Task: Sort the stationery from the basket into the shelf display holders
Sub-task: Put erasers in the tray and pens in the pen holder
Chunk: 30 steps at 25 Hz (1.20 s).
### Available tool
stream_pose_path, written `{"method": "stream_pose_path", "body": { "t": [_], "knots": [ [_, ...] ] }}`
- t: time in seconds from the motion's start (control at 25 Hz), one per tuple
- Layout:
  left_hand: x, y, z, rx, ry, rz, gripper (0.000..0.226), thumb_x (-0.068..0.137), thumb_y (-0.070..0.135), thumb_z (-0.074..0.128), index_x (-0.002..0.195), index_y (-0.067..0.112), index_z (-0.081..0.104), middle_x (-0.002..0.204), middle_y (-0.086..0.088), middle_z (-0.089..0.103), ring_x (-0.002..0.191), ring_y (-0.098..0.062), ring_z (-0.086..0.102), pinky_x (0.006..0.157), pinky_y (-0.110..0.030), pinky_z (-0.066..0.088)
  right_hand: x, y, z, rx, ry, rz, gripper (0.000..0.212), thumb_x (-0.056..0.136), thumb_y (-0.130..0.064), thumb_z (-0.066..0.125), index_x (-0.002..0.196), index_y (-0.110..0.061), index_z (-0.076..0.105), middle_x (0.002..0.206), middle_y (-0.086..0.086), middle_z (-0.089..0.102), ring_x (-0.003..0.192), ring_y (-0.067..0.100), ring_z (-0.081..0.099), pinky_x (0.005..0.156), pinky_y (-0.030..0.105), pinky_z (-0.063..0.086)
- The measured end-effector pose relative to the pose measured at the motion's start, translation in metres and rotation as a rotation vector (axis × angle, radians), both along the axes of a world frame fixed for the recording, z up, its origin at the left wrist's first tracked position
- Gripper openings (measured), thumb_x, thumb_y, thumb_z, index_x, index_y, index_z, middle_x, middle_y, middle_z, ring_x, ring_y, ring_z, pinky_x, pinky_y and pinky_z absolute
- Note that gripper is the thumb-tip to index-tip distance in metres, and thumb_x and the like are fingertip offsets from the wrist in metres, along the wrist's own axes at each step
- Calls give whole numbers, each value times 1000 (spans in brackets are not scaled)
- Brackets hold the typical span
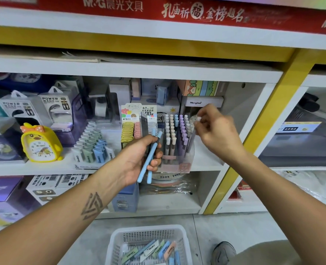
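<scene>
My left hand (139, 159) grips two light blue pens (150, 157) upright in front of the middle shelf. My right hand (213, 131) pinches the white cap of a pale purple pen (192, 138) at the right edge of the clear pen display holder (177, 161). That holder carries rows of white, beige, blue and purple pens. On the floor below stands the white plastic basket (148, 229), with several pastel erasers (154, 251) in it. A tiered eraser display (91, 146) stands left of my left hand.
A lead refill display (137, 127) stands just behind my left hand. A yellow duck alarm clock (40, 144) and power bank boxes (51, 104) fill the shelf's left side. A yellow shelf post (254, 140) runs at the right. A shoe (223, 252) is beside the basket.
</scene>
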State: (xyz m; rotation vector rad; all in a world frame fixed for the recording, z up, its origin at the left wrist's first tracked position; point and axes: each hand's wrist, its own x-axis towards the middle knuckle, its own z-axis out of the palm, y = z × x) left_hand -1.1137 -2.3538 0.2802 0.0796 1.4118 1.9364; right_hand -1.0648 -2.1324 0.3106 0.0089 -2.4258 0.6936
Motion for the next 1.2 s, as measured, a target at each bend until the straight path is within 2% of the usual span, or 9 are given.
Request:
{"method": "stream_pose_path", "body": {
  "t": [0.12, 0.32, 0.6, 0.68, 0.8, 0.88, 0.96, 1.08, 1.2],
  "knots": [
    [0, -1, 0, -17, 15, 4, 18, 95, 24, 54, 88, 8, 56, 63, -8, 50, 47, -17, 40, 39, -23, 32, 1, -3, -11, 43, -118, 46, 14, 97, -18, 60, 102, -22, 47, 80, 1, 65, 77, 23, 66, 69, 47, 57],
    [1, 0, 1, -13, 13, 24, 20, 96, 23, 57, 95, 4, 60, 64, -8, 53, 47, -17, 44, 41, -24, 36, 5, -9, -9, 73, -124, 115, 26, 95, -15, 63, 92, -31, 43, 79, -3, 65, 76, 21, 67, 68, 48, 58],
    [4, -2, 0, 22, 25, 25, 24, 94, 22, 62, 101, -1, 67, 66, -8, 58, 53, -18, 52, 45, -25, 45, 4, -1, -12, -55, -138, 35, 18, 94, -12, 65, 86, -22, 52, 73, -1, 67, 70, 14, 69, 67, 42, 60],
    [3, -3, 0, 30, 41, 19, 27, 93, 22, 63, 105, -3, 68, 68, -9, 59, 54, -18, 54, 47, -25, 47, 4, -4, -11, 84, -215, 46, 9, 94, -17, 66, 85, -18, 63, 80, -2, 68, 77, 18, 67, 69, 40, 56],
    [2, -2, 0, 46, 66, -8, 32, 92, 23, 65, 109, -4, 69, 70, -8, 60, 57, -18, 55, 49, -26, 48, 2, -13, -3, 236, -143, -7, 24, 98, -32, 60, 85, -17, 73, 90, -5, 64, 81, 16, 58, 68, 33, 47],
    [3, -2, 1, 62, 81, -28, 33, 91, 24, 65, 110, -3, 68, 71, -9, 60, 58, -19, 56, 50, -26, 48, 2, -26, 7, 14, -114, 63, 23, 97, -36, 61, 91, -17, 74, 86, 1, 66, 75, 18, 58, 66, 37, 48],
    [4, -2, 2, 76, 97, -37, 32, 91, 25, 66, 109, -2, 68, 71, -10, 60, 58, -20, 56, 50, -26, 48, 1, -44, 13, -318, -246, 181, 21, 93, -36, 69, 99, -16, 73, 83, 14, 71, 69, 22, 62, 65, 40, 51],
    [5, -2, 5, 101, 120, -35, 31, 93, 24, 63, 109, -3, 65, 73, -14, 61, 59, -22, 60, 51, -28, 50, -4, -56, 15, -533, -322, 246, 18, 88, -18, 76, 96, -2, 72, 73, 15, 72, 56, 11, 60, 53, 27, 47],
    [5, -5, 7, 114, 98, -27, 30, 96, 23, 57, 108, -3, 67, 86, -21, 70, 76, -33, 71, 59, -33, 57, -6, -51, 24, -747, -292, 268, 7, 88, 1, 71, 92, 5, 67, 62, 10, 68, 49, 17, 59, 46, 26, 45]
  ]
}}
